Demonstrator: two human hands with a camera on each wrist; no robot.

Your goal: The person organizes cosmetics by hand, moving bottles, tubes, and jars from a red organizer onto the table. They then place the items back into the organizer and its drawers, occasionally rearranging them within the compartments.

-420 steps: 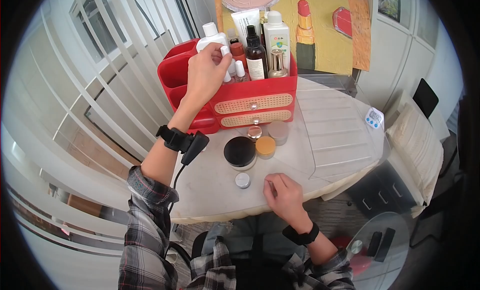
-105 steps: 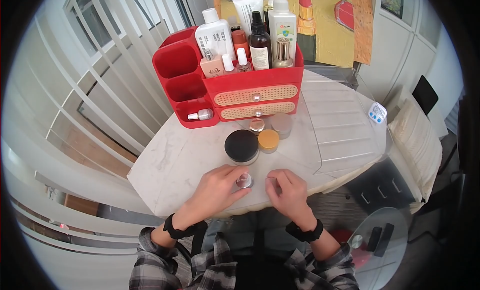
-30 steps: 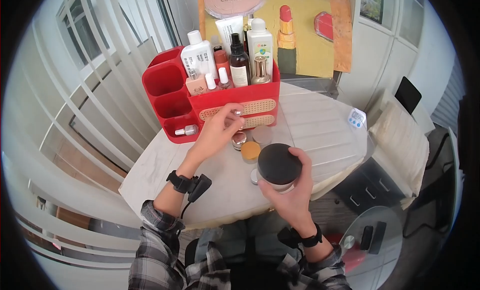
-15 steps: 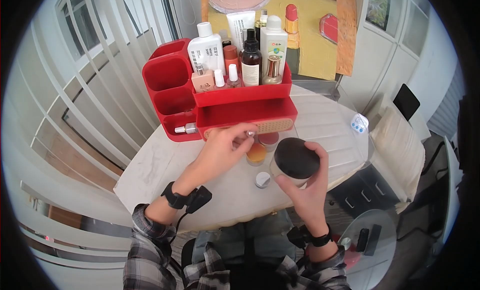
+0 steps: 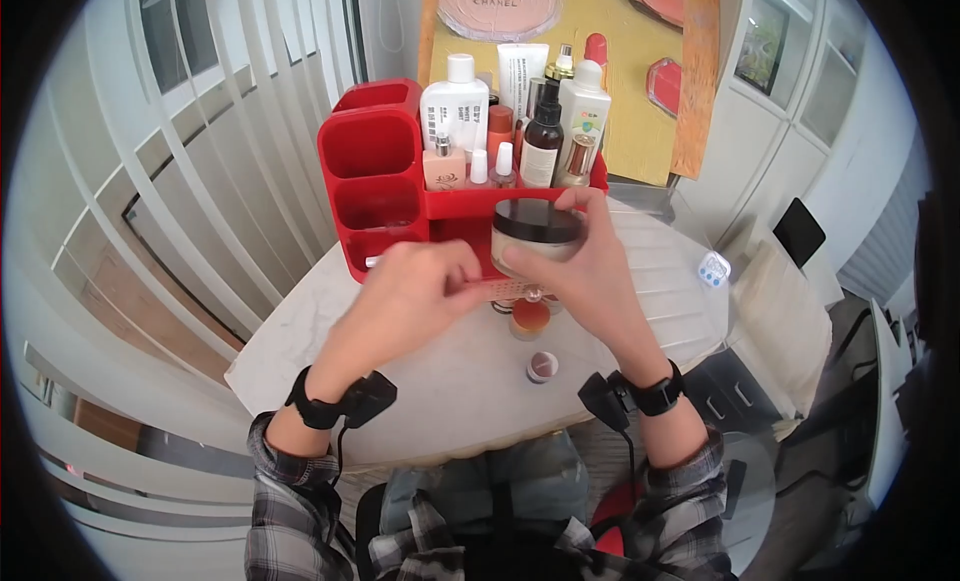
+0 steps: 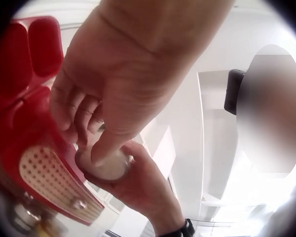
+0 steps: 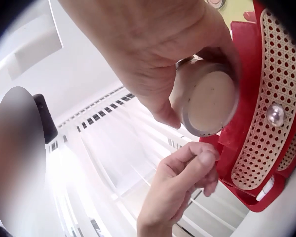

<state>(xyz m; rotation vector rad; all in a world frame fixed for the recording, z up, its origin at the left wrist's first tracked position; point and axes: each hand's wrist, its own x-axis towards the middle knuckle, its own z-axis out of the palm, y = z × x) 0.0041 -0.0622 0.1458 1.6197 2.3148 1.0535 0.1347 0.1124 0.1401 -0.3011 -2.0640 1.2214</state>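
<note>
My right hand [image 5: 600,281] grips a wide jar [image 5: 525,253] with a black lid over the pulled-out upper drawer [image 5: 458,239] of the red organizer [image 5: 372,99]. In the right wrist view the pale base of the jar [image 7: 212,101] shows beside the woven drawer front [image 7: 266,94]. The left hand [image 5: 400,301] is at the left part of the drawer front, its fingers loosely bent; the right wrist view shows this hand [image 7: 175,190] holding nothing. Whether it touches the drawer is unclear. A jar with an orange lid [image 5: 530,317] and a small jar [image 5: 542,367] stand in front.
Bottles, including a white bottle [image 5: 460,99] and a brown spray bottle [image 5: 541,149], fill the organizer's top. A small polish bottle [image 5: 373,262] lies in its lower left compartment. A clear sheet [image 5: 660,271] covers the table's right side, near a white timer [image 5: 712,269].
The upper drawer has been pulled out by the left hand, which has since let go of the knob and moved left. The right hand has carried the black-lidded jar up over the drawer.
</note>
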